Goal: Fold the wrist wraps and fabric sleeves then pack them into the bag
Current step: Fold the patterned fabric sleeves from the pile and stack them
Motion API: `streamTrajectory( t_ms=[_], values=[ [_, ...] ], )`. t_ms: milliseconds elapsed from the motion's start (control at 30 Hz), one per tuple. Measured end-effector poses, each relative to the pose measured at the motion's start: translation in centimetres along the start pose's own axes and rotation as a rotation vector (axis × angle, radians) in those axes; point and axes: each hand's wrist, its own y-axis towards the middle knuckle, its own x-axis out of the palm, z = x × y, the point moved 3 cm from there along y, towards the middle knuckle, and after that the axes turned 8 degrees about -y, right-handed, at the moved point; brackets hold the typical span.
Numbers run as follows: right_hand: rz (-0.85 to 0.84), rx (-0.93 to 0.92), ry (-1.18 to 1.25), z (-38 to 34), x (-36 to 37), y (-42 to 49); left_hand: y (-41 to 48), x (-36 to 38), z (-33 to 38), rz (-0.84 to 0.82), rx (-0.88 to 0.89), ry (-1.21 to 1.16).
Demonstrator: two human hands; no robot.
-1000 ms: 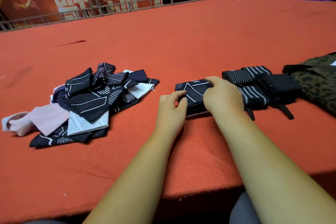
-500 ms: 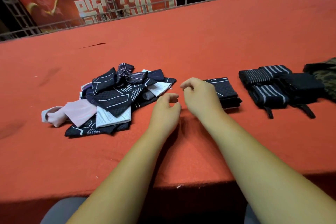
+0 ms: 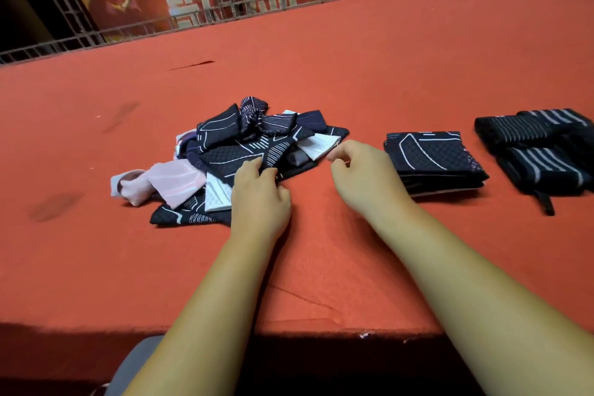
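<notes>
A loose pile of fabric sleeves (image 3: 244, 145), dark navy with white lines plus pink and white ones, lies on the red cloth left of centre. My left hand (image 3: 258, 199) is at the pile's near edge, its fingers pinching a dark navy sleeve (image 3: 231, 159). My right hand (image 3: 363, 175) hovers just right of the pile with loosely curled fingers, holding nothing. A folded navy sleeve stack (image 3: 430, 157) lies to its right. Folded black striped wrist wraps (image 3: 536, 151) sit at the far right. The bag is out of view.
The red-covered table (image 3: 321, 74) stretches far back to a metal rail (image 3: 225, 6) with red banners behind it. The table's front edge (image 3: 289, 329) runs just below my forearms. A strap (image 3: 544, 202) trails from the wrist wraps.
Both hands have left the folded navy stack and moved left to the loose pile. My left hand has taken hold of a dark sleeve. The view has swung left, so the bag is gone.
</notes>
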Motion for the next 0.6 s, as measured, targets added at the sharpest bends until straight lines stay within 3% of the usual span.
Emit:
streamTrajectory(
  t_ms=[67,200,333,467,600],
  values=[
    [0.027,-0.009,0.021,-0.1,-0.6,0.0,-0.3,0.2,1.6,-0.033,0.038,-0.07],
    [0.147,-0.001,0.074,0.2,-3.2,0.8,-0.5,1.0,7.3,-0.261,0.023,-0.372],
    [0.244,0.12,-0.027,2.7,-7.0,1.4,-1.6,3.4,12.1,-0.43,0.024,-0.504],
    [0.289,0.298,-0.145,6.5,-9.3,1.2,-2.4,5.3,14.1,-0.394,0.024,-0.59],
    [0.175,0.38,-0.141,9.1,-9.9,1.1,-3.4,6.2,14.9,-0.329,0.052,-0.648]
  ],
)
